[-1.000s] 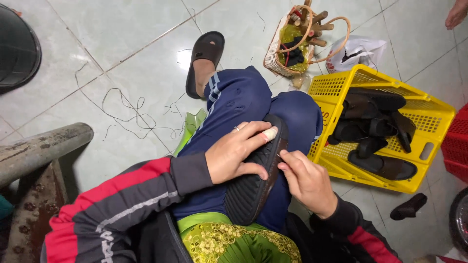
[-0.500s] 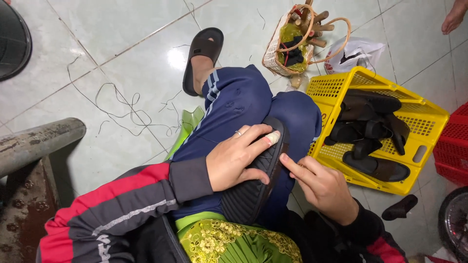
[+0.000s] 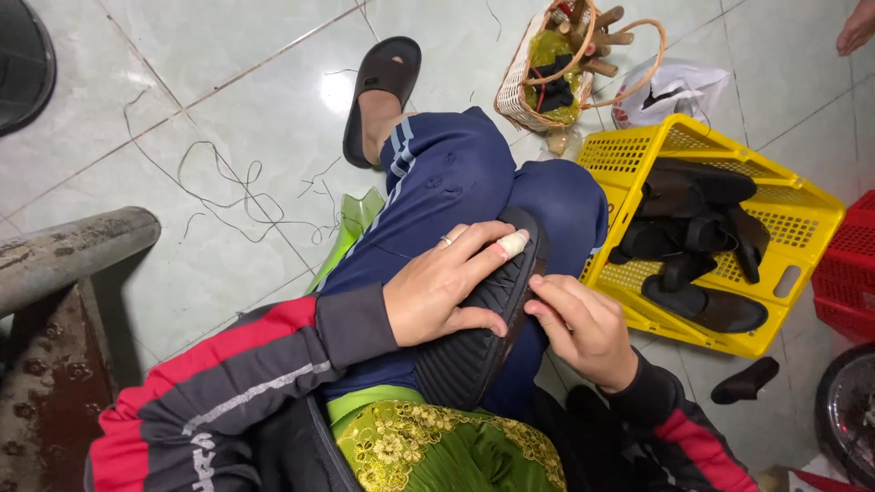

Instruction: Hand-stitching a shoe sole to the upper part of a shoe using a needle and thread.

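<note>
Partly hidden: black sole (image 3: 474, 337) in left hand (image 3: 447, 287) grip; right hand (image 3: 583, 328) pinches edge.

Black ribbed sole (image 3: 474, 351), yellow latticed crate (image 3: 802, 228), blue trousers (image 3: 447, 182)

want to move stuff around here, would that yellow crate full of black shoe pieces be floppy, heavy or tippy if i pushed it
The yellow crate looks like rigid moulded lattice plastic, so it should probably keep its shape. It holds only a few black shoe pieces, so it is likely light. Sitting low and wide on the smooth tiled floor, it would probably slide rather than tip.
</note>
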